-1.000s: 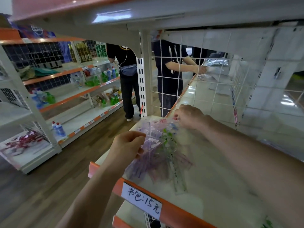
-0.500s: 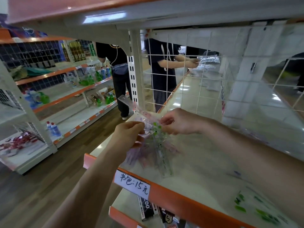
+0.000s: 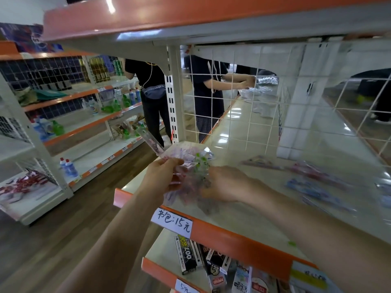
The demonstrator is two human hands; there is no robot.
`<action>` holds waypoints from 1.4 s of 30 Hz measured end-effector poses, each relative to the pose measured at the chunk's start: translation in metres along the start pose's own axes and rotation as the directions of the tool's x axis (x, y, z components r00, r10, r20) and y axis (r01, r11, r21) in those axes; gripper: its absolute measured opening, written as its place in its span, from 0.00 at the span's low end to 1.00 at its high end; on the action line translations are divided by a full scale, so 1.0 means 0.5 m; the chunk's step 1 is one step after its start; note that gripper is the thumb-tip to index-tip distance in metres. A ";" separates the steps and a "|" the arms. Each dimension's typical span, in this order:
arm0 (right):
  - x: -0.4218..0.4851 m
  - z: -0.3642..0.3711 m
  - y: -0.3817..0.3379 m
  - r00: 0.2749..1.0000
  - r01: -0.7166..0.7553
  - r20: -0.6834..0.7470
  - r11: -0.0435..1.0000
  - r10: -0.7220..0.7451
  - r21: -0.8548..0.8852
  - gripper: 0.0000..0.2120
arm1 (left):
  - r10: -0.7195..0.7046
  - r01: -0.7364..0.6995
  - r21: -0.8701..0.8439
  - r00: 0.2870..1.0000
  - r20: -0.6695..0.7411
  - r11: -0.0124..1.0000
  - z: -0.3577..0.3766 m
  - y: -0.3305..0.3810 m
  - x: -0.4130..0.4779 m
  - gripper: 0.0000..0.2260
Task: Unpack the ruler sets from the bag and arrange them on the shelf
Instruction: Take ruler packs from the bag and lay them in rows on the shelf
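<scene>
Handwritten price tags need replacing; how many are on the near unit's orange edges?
2. One price tag is on the ruler shelf's orange edge; a second tag on the edge below, cut off by the frame. More may be hidden.

Bright overhead light, glare on the shelf [image 3: 243, 127], motion blur, wide-angle edge bending
</scene>
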State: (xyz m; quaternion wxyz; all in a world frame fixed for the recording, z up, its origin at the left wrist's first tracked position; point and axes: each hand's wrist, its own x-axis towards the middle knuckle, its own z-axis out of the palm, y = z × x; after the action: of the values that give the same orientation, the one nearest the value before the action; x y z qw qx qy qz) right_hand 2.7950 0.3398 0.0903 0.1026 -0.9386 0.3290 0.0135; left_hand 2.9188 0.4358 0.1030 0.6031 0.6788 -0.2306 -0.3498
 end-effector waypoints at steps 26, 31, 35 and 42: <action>-0.153 -0.085 0.169 0.979 -0.192 0.105 0.629 0.173 0.753 0.05 | -0.030 0.030 0.003 0.991 0.132 1.000 0.128 -0.011 0.001 0.08; -0.197 -0.090 0.223 0.966 -0.231 0.122 0.542 0.229 0.808 0.08 | 0.002 -0.008 0.047 0.991 0.137 0.999 0.176 -0.004 0.004 0.05; -0.220 -0.087 0.258 0.948 -0.220 0.050 0.531 0.315 0.819 0.16 | 0.035 -0.055 0.080 0.974 0.225 0.995 0.202 -0.003 0.001 0.03; -0.268 -0.082 0.316 0.941 -0.171 -0.093 0.693 0.326 0.700 0.15 | 0.002 -0.023 0.066 0.953 0.304 0.998 0.252 -0.007 -0.006 0.09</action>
State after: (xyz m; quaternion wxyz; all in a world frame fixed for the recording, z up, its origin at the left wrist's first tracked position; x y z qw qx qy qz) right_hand 2.5903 0.2931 0.1140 0.4020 -0.7769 0.4442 -0.1938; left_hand 2.8218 0.3558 0.0965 0.5387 0.6359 -0.3368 -0.4381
